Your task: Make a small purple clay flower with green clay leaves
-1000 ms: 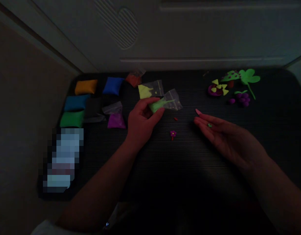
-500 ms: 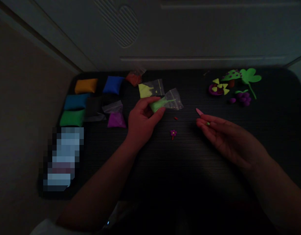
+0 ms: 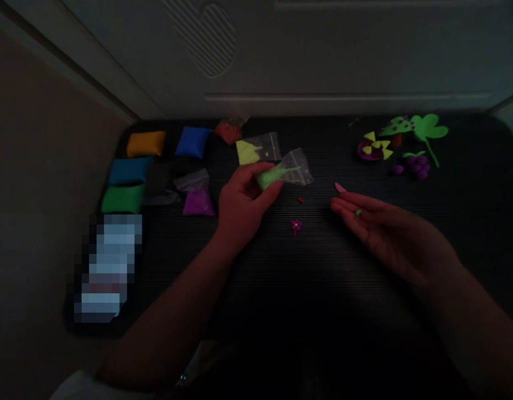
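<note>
My left hand (image 3: pixel 245 200) grips a clear zip bag of light green clay (image 3: pixel 270 175) between thumb and fingers, its open-looking end pointing right. My right hand (image 3: pixel 389 233), palm turned partly up, pinches a small piece of green clay (image 3: pixel 358 212) between thumb and fingers. A pink pointed tip (image 3: pixel 340 188) sticks out just past its forefinger; whether it is held or lies on the table I cannot tell. Between the hands lie a tiny purple clay flower (image 3: pixel 296 225) with a yellow centre and brownish-red stem, and a small red clay bit (image 3: pixel 300 200).
Left on the dark table stand orange (image 3: pixel 147 144), blue (image 3: pixel 193 142), green (image 3: pixel 123 198) and purple (image 3: pixel 198 202) clay packs, with a blurred-out phone-like object (image 3: pixel 110 266) nearer. A yellow clay bag (image 3: pixel 250 151) is behind my left hand. Clay grapes (image 3: pixel 418 166) and a purple bowl (image 3: pixel 368 158) sit back right.
My right hand has shifted slightly, and the green clay piece sits a little further right between its fingers. My left hand keeps the bag in the same place.
</note>
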A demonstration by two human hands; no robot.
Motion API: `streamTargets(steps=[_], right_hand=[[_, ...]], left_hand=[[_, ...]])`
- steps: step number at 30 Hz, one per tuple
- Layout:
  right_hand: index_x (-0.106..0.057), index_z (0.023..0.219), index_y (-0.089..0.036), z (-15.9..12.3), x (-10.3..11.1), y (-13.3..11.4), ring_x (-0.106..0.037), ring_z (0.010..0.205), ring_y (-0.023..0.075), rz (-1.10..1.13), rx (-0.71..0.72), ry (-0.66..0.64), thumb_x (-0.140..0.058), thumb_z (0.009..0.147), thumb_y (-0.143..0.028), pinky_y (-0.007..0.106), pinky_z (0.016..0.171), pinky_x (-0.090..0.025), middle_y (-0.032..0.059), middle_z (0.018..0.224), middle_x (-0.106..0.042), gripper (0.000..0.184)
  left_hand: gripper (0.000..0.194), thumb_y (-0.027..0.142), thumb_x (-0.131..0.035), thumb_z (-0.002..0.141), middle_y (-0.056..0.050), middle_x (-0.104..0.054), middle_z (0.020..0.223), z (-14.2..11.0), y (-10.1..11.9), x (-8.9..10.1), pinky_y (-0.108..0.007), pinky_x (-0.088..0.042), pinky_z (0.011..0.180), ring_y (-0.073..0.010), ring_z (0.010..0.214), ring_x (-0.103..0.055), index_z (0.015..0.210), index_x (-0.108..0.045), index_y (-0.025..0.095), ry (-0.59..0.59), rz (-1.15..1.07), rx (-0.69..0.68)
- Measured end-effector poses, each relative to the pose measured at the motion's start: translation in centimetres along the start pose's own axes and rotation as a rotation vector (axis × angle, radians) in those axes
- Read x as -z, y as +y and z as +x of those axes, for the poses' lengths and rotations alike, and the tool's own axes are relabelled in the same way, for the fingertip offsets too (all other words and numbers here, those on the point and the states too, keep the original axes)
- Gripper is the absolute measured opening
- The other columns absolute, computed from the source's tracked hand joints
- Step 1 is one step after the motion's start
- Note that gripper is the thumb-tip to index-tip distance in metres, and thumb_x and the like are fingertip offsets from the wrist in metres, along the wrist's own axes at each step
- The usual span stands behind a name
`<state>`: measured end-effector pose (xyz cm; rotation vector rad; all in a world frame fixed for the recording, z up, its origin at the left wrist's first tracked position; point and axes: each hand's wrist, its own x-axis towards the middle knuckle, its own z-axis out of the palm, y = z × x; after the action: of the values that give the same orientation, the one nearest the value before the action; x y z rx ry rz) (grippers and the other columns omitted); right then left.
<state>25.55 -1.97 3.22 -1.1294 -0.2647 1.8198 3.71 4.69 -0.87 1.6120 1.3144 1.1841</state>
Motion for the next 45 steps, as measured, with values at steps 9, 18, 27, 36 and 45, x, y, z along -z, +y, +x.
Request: streamTargets(steps=[9, 18, 27, 36, 45], right_hand=[[-0.047, 0.12, -0.01, 0.08, -0.1, -0.01, -0.054, 0.107, 0.0147, -0.03, 0.003, 0.015, -0.043, 0.082, -0.009, 0.019, 0.093, -0.043, 0.012, 0.113, -0.06, 0.038], [-0.048, 0.119, -0.012, 0.03, 0.14, 0.05, -0.055, 0.105, 0.0127, -0.06, 0.005, -0.015, -0.044, 0.08, -0.004, 0.015, 0.09, -0.044, 0.0104, 0.11, -0.062, 0.04], [-0.055, 0.109, -0.019, 0.05, 0.29, 0.08, -0.056, 0.104, 0.0104, -0.085, 0.065, -0.025, -0.051, 0.076, -0.003, 0.012, 0.088, -0.045, 0.0037, 0.115, -0.06, 0.036], [-0.054, 0.111, -0.023, -0.36, 0.27, -0.07, -0.064, 0.084, 0.0084, -0.117, 0.034, -0.033, -0.058, 0.073, -0.009, 0.011, 0.072, -0.051, 0.0021, 0.095, -0.068, 0.04], [-0.058, 0.078, -0.022, -0.67, 0.59, 0.22, -0.034, 0.033, -0.0001, -0.157, 0.124, -0.131, -0.059, 0.076, -0.031, 0.011, 0.036, -0.034, -0.0086, 0.045, -0.048, 0.009]], left_hand=[[0.028, 0.025, -0.064, 0.07, -0.002, -0.06, 0.103, -0.05, 0.03, -0.04, -0.029, -0.051, 0.079, -0.0149, 0.09, -0.059, 0.097, -0.059, 0.023, 0.004, -0.023, -0.001], [0.029, 0.026, -0.064, 0.069, -0.002, -0.06, 0.102, -0.03, -0.13, -0.14, -0.029, -0.051, 0.078, -0.015, 0.089, -0.06, 0.098, -0.059, 0.024, 0.007, -0.048, 0.011], [0.028, 0.026, -0.064, 0.07, -0.002, -0.061, 0.102, 0.02, 0.09, -0.05, -0.029, -0.051, 0.077, -0.0153, 0.088, -0.059, 0.097, -0.059, 0.023, 0.007, -0.011, 0.007], [0.028, 0.026, -0.064, 0.07, -0.001, -0.06, 0.102, 0.13, -0.13, -0.01, -0.028, -0.049, 0.079, -0.0145, 0.088, -0.059, 0.097, -0.059, 0.023, -0.002, -0.041, 0.013], [0.029, 0.028, -0.062, 0.071, -0.001, -0.06, 0.1, 0.34, -0.43, 0.28, -0.027, -0.048, 0.073, -0.0138, 0.085, -0.059, 0.099, -0.058, 0.023, 0.019, 0.088, -0.041]])
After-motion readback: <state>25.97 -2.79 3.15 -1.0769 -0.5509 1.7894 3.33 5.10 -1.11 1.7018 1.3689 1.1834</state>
